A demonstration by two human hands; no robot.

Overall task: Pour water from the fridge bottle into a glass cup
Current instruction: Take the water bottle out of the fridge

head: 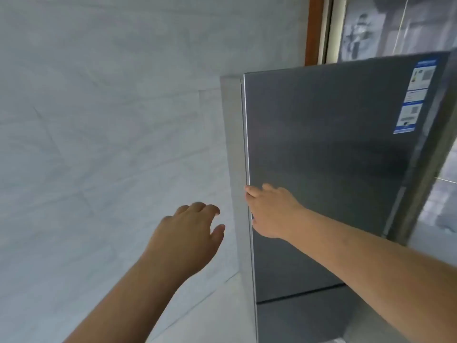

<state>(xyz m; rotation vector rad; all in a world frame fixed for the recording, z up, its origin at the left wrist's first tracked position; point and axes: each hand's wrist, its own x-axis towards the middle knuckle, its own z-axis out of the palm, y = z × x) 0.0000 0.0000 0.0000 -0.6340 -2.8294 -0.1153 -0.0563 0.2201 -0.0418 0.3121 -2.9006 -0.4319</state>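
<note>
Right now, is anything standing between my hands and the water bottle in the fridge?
Yes. The fridge door looks shut, so the bottle is hidden behind it. The right hand has its fingers at the door's left edge, while the left hand hovers open beside the fridge, touching nothing. No glass cup is in view.

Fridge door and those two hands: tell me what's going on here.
A person stands at a tall dark grey fridge beside a pale tiled wall. The right hand has its fingers curled round the left edge of the upper fridge door, apparently to pull it open. The left hand hovers open near that edge, touching nothing. The door looks shut or barely cracked. No bottle or glass cup is in view yet. A blue and white sticker sits at the door's upper right.
</note>
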